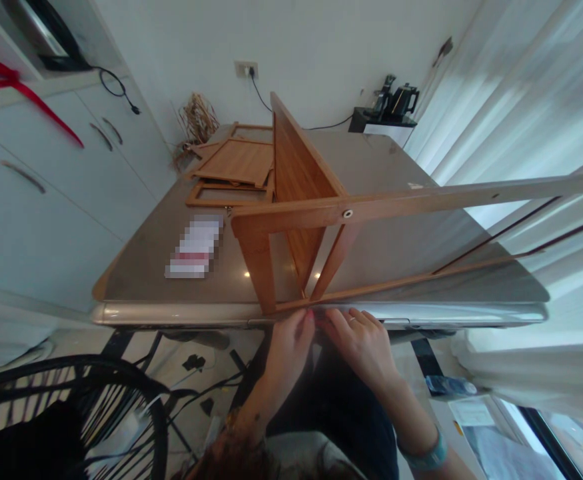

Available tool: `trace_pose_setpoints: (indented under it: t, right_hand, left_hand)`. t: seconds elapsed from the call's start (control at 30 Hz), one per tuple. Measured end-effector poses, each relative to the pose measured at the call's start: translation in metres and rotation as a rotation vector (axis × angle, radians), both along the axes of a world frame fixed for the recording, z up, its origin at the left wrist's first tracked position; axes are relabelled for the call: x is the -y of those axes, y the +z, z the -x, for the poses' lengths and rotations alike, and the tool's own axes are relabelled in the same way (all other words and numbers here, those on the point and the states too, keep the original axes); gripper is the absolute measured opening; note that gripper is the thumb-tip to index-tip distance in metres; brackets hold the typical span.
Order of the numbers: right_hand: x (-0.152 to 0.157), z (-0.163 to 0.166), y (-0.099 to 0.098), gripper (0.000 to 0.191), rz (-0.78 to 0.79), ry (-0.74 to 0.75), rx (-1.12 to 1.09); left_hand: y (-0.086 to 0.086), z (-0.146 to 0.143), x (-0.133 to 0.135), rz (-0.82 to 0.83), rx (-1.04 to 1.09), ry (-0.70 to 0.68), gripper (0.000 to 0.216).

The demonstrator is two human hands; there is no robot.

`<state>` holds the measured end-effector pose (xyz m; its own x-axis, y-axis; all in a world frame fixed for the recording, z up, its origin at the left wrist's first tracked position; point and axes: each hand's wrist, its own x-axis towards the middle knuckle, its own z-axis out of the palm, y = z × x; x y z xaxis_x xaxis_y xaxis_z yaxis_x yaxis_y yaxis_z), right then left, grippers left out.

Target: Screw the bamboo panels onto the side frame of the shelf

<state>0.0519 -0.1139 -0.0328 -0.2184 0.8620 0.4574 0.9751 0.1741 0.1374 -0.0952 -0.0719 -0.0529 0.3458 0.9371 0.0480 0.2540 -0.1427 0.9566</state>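
Observation:
My left hand [291, 343] and my right hand [364, 343] meet at the near edge of the table [138, 283], just under the base of a wooden frame [291, 217]. Fingers of both hands are drawn together in a pinch; whatever lies between them is too small or hidden to tell. The light-brown frame stands on its side on the tabletop, with a slatted or flat wooden panel [298, 160] upright behind it. A round metal bolt head [348, 214] shows on its upper rail. Its long bars reach off to the right.
Several flat wooden panels and frames [241, 161] lie at the back left of the table. A blurred-out paper [196, 248] lies left of the frame. A black wicker chair [158, 427] stands at the lower left. White curtains [521, 100] hang right; a black kettle [404, 101] stands behind.

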Motion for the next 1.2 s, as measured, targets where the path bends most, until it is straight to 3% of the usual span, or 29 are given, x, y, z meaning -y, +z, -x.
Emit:
trace_pose_setpoints:
  t: [0.27,0.47,0.63,0.8,0.97,1.2]
  right_hand:
    - [-0.005,0.005,-0.003,0.012,0.090,0.037,0.066]
    - [-0.006,0.016,-0.009,0.018,0.204,0.032,-0.140]
    - [-0.007,0.034,-0.015,0.030,0.383,-0.025,-0.619]
    - [-0.010,0.054,-0.019,0.041,0.544,0.027,-1.381]
    - [-0.010,0.067,-0.017,0.041,0.649,0.101,-1.987]
    - [-0.009,0.070,-0.017,0.032,0.751,0.232,-2.404]
  left_hand:
    - [-0.004,0.000,-0.001,0.007,0.020,-0.017,0.032]
    - [-0.004,0.003,0.000,-0.028,-0.007,0.003,0.033]
    - [-0.026,0.020,0.010,-0.005,0.036,0.090,0.036]
    - [-0.045,0.038,0.019,0.042,0.057,0.221,0.042]
    - [-0.032,0.038,0.014,-0.031,0.023,0.209,0.037]
    - [-0.011,0.033,0.010,-0.207,-0.020,0.147,0.038]
